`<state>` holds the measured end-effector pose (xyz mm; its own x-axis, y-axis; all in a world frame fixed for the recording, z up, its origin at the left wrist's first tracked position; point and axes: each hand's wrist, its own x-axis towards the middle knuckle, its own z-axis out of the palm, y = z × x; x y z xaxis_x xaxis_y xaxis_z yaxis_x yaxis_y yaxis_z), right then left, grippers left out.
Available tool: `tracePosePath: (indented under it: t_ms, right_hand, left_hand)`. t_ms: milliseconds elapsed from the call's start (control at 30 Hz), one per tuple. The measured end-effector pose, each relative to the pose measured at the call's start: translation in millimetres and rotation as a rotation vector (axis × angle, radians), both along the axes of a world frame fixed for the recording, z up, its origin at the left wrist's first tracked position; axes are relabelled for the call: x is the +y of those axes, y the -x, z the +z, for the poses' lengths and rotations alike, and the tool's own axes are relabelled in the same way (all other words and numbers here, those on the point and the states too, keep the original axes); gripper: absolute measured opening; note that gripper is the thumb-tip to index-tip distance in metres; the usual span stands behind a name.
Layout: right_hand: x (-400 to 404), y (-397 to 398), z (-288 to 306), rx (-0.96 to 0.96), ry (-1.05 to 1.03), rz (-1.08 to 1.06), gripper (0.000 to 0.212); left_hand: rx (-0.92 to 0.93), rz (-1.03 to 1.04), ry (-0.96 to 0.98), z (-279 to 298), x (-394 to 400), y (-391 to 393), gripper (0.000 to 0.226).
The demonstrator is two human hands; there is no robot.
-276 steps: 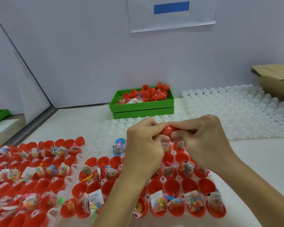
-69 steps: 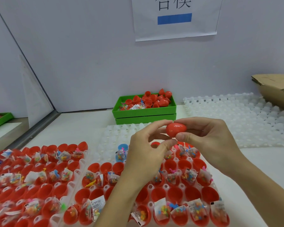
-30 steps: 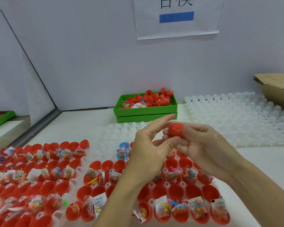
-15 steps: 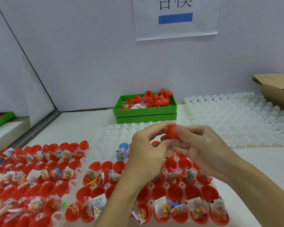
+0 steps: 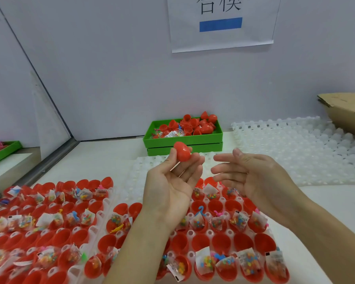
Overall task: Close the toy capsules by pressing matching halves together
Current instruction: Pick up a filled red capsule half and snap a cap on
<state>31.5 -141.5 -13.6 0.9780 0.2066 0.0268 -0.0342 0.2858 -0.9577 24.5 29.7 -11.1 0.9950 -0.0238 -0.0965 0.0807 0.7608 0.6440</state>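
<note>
1. The left hand [image 5: 170,187] is turning palm up above the trays, pinching a closed red plastic egg-shaped toy capsule [image 5: 182,151] between thumb and fingertips.
2. The capsule is sitting at the fingertips, raised clear of the trays, in front of the green plastic bin [image 5: 182,138].
3. The right hand [image 5: 252,177] is hovering just beside the left, fingers straight and relaxed, holding nothing, apart from the capsule.
4. Below both hands, a white plastic cell tray [image 5: 193,232] is carrying open red capsule halves [image 5: 220,242], many with small clear packets of coloured toy bits [image 5: 248,261] lying in them.
5. A second such tray [image 5: 99,210] is lying beside it to the left.
6. The green bin is holding loose red capsule halves [image 5: 193,125] against the back wall.
7. Empty white cell trays [image 5: 295,144] are lying to the right, near a brown cardboard box [image 5: 346,111].
</note>
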Motion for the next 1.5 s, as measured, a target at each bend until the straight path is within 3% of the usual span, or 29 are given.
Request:
tracePosePath:
  t_ms: [67, 200, 500, 633, 733, 833, 1033, 1233, 1400, 1500]
  right_hand:
    - [1, -1, -2, -0.043, 0.059, -0.048, 0.030]
    - [6, 2, -7, -0.278, 0.330, -0.178, 0.020]
    - [26, 13, -10, -0.415, 0.389, -0.183, 0.025]
    - [27, 10, -13, -0.380, 0.279, -0.264, 0.023]
    - [22, 6, -14, -0.329, 0.210, -0.251, 0.023]
    - [20, 5, -13, -0.332, 0.235, -0.197, 0.028]
    - [20, 7, -14, -0.315, 0.229, -0.148, 0.024]
    - [27, 10, -15, -0.397, 0.433, -0.232, 0.028]
    - [21, 3, -7, -0.326, 0.262, -0.308, 0.014]
    - [8, -10, -2, -0.179, 0.041, -0.391, 0.013]
  left_hand:
    - [-0.080, 0.086, -0.214, -1, -2, 0, 0.025]
    - [-0.333, 0.445, -1.068, -9, -4, 1, 0.025]
    - [-0.535, 0.582, -1.471, -18, -9, 1, 0.032]
    - [-0.597, 0.500, -1.520, -20, -12, 1, 0.034]
    - [-0.570, 0.382, -1.445, -19, -12, 1, 0.053]
    - [-0.581, 0.326, -1.357, -18, -10, 0, 0.049]
    - [-0.565, 0.411, -1.380, -19, -8, 0, 0.040]
    - [-0.572, 0.490, -1.539, -25, -11, 0, 0.037]
    - [-0.562, 0.458, -1.487, -18, -16, 3, 0.070]
    - [-0.557, 0.454, -1.455, -12, -26, 8, 0.060]
